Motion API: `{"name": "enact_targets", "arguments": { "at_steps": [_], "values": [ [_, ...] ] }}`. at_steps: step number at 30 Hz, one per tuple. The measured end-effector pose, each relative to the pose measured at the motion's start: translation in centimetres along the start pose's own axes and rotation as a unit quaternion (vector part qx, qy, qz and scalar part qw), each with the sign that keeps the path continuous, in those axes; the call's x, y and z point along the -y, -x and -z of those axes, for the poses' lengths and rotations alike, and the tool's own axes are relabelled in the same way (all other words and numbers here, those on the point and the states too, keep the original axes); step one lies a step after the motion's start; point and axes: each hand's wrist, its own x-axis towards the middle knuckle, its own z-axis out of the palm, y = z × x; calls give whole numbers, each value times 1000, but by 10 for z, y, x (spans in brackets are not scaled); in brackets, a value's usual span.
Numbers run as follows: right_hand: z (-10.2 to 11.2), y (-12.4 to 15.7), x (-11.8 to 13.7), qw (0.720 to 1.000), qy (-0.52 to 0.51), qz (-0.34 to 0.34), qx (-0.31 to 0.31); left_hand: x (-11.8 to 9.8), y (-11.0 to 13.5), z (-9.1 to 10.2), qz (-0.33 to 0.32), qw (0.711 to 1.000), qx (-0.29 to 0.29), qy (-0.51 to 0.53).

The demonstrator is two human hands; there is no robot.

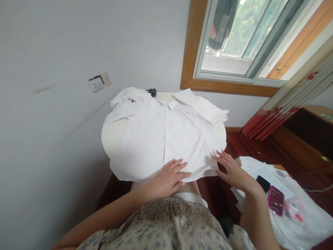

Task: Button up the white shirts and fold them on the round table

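Note:
A white button-up shirt [166, 139] lies spread, front up, over a small round cream table [111, 139]. My left hand [166, 178] rests flat on the shirt's near hem, fingers stretched out to the right. Just to its right, my right hand [230, 168] lies open on the hem's right corner, fingers spread and pointing left. Neither hand holds anything. Behind the shirt's right shoulder sits a stack of folded white cloth [205, 107]; crumpled white cloth [127, 97] lies at the back left.
A grey wall with a socket plate [99, 82] stands to the left, a wood-framed window [234, 45] behind the table. On a white sheet [291, 208] at the lower right lie a dark phone [264, 183] and a pink case [275, 199]. Wooden furniture [304, 139] stands at right.

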Motion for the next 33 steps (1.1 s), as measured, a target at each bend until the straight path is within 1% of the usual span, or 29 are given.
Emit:
{"name": "enact_targets", "arguments": {
  "at_steps": [2,3,4,5,7,8,9,11,13,16,20,23,26,28,30,31,33],
  "values": [
    [15,-42,18,999,-13,39,-4,8,-4,10,-42,999,22,21],
    [17,-66,30,998,-19,52,1,16,-7,16,-49,998,26,24],
    [15,-90,44,998,-19,57,9,27,-11,21,-41,999,23,20],
    [10,-112,59,998,-12,53,19,42,-14,26,-15,1000,9,5],
    [-10,-146,84,999,20,28,41,77,-17,32,74,995,-40,-44],
    [-21,-156,94,998,32,14,58,96,-16,34,123,988,-64,-73],
    [-33,-161,101,997,39,1,68,113,-12,34,162,979,-73,-105],
    [-52,-159,104,997,44,-6,70,138,2,32,214,962,-68,-154],
    [-63,-146,97,998,49,0,47,151,19,28,239,953,-54,-180],
    [-64,-122,73,998,63,14,0,153,39,24,252,946,-50,-197],
    [-59,-95,44,996,74,25,-53,149,53,26,268,940,-55,-203],
    [-61,-78,31,994,73,21,-74,149,64,25,276,937,-65,-204],
    [-61,-65,21,994,82,3,-73,152,78,23,278,938,-70,-196],
    [-54,-64,14,994,96,-13,-55,155,83,26,278,939,-68,-192],
    [-39,-75,9,993,110,-15,-30,159,78,34,275,937,-78,-199],
    [-30,-86,9,993,113,-8,-20,162,71,40,273,935,-87,-207],
    [-14,-118,13,995,101,13,-11,170,48,54,265,933,-105,-220]
  ]
}}
